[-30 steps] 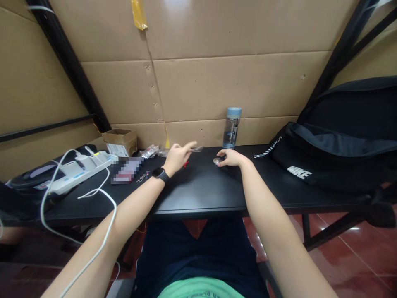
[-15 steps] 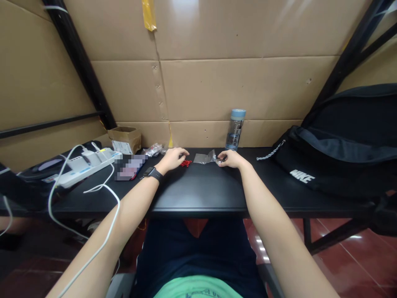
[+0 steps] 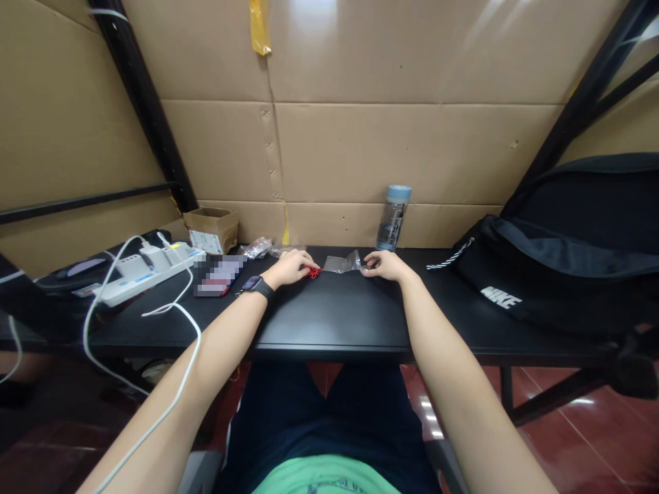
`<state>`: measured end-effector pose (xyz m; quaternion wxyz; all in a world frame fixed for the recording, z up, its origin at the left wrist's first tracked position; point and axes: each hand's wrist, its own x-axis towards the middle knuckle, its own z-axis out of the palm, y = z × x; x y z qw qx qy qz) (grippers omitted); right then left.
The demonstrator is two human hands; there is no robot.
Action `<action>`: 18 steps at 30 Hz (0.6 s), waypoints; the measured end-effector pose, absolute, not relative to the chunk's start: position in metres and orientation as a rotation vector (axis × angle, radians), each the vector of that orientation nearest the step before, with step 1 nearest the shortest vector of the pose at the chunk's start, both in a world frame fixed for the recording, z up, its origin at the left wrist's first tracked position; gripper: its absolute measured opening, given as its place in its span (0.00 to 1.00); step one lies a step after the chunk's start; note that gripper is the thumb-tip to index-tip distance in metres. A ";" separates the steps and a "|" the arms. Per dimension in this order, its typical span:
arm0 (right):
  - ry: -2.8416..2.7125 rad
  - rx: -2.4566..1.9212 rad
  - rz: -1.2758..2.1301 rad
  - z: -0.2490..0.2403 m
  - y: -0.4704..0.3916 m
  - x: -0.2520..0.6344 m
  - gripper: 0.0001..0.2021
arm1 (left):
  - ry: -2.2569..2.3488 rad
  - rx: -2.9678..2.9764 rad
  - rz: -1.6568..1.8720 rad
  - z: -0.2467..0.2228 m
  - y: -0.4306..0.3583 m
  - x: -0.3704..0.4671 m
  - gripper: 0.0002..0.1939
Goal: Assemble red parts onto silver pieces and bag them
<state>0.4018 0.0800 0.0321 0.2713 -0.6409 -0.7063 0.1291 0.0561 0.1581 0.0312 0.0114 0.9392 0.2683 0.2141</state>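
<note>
My left hand point(image 3: 293, 267), with a dark watch on its wrist, is closed with its fingertips on a small tangle of red cord point(image 3: 314, 273) lying on the black table. Just right of the cord lies a small clear plastic bag point(image 3: 340, 264), flat at its left part and crumpled up at its right end. My right hand point(image 3: 385, 266) rests on the table right of the bag, with thumb and fingers pinched together. A small shiny piece shows at those fingertips, too small to make out.
A water bottle point(image 3: 394, 218) with a blue lid stands behind my right hand. On the right sits a black backpack point(image 3: 556, 267). Leftward are a phone point(image 3: 221, 276), crumpled plastic packets point(image 3: 256, 248), an open cardboard box point(image 3: 213, 226) and a power strip point(image 3: 149, 274). A white cable point(image 3: 193, 350) crosses over my left forearm.
My left hand has come down and right onto the red cord, its fingers closing. My right hand stays by the bag's right end. The view has shifted slightly.
</note>
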 end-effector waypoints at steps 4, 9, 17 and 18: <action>-1.914 -1.708 0.342 0.031 0.082 0.404 0.20 | 0.739 2.994 0.557 0.033 0.155 0.058 0.12; -1.878 -1.736 0.297 0.032 0.081 0.399 0.19 | 0.766 3.023 0.560 0.035 0.152 0.063 0.04; -1.821 -1.756 0.281 0.035 0.079 0.394 0.20 | 0.646 2.930 0.795 0.040 0.142 0.071 0.09; -1.812 -1.752 0.285 0.037 0.078 0.395 0.21 | 0.646 2.874 0.849 0.041 0.140 0.072 0.09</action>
